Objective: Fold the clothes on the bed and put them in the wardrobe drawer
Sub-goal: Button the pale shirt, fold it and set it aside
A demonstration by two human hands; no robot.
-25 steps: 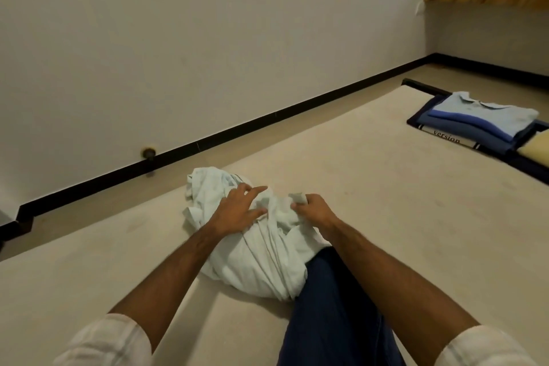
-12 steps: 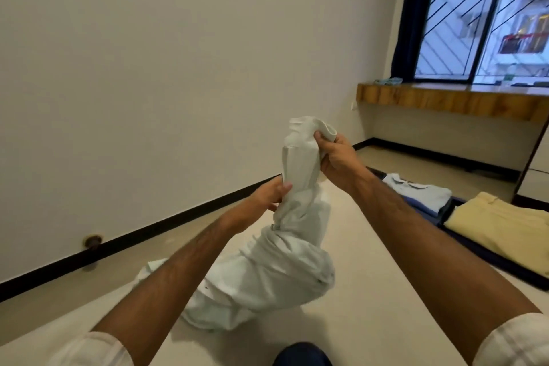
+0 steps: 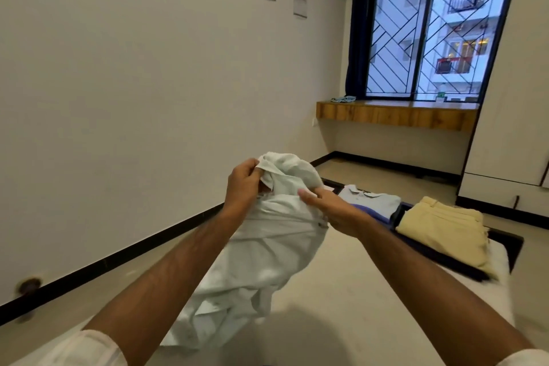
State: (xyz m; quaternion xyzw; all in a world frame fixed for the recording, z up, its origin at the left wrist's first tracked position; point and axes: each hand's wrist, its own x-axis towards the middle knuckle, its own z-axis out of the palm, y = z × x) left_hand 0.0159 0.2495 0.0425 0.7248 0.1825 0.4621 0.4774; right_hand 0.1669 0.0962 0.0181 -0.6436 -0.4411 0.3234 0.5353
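Note:
A crumpled pale white shirt hangs in the air in front of me, its lower part trailing onto the beige bed. My left hand pinches the fabric near the top of the bundle. My right hand grips the shirt from the right side, thumb pressed on the cloth. A folded light blue polo shirt and folded tan trousers lie at the far end of the bed on a dark cloth.
A white wall with a black skirting runs along the left. A white wardrobe stands at the far right. A wooden ledge sits under the barred window.
The shirt came up off the bed into the air. My left hand moved to the top of the bundle and my right hand dropped to its right side. The view tilted upward.

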